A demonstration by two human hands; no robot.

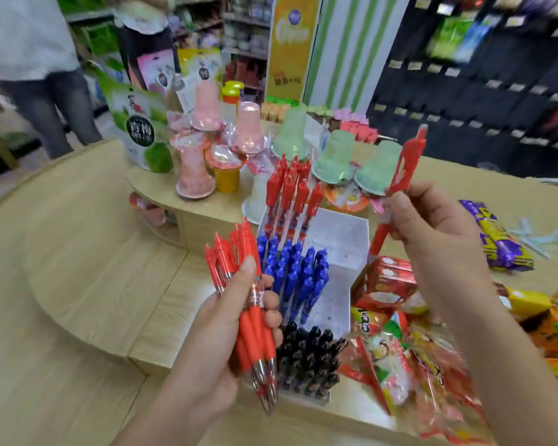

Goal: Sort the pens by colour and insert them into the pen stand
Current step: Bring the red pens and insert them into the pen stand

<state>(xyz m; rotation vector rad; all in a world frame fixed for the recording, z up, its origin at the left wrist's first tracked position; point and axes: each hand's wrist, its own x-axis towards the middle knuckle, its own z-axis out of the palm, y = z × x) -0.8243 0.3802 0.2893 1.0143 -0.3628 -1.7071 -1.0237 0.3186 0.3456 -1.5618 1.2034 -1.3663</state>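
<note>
**Between two hands: a pen stand with red, blue and black rows**

Between the hands, on a pale wooden tabletop (78,252), stands a white tiered pen stand (345,239). It holds three groups of click pens. Red pens in the stand (290,191) fill the far, highest tier. Blue pens (297,272) fill the middle tier. Black pens (310,358) fill the nearest, lowest tier. The pens crowd toward the left-hand side of the stand, and the part nearer the right hand shows bare white.

The left hand (213,333) is closed around a bundle of red pens (252,317). Its thumb lies across the front and its fingers wrap the far side. The metal tips point down toward the person and the clips point up and away. This bundle is just beside the blue and black rows, on their left.

The right hand (438,230) is raised above and to the right of the stand. It pinches a single red pen (408,159) between thumb and fingers, near the middle of the barrel. The pen is tilted, clip end up and away, tip end down toward the stand.

Below and to the right of the right hand lie bright snack packets (400,349), some touching the stand. A purple packet (496,239) lies farther right. Beyond both hands are pink jelly cups (194,169), green jelly cups (335,156) and a green pouch (139,130). Farther off, left of the left hand, a person (36,59) stands, blurred. Dark shop shelves (480,91) rise beyond the right hand.
</note>
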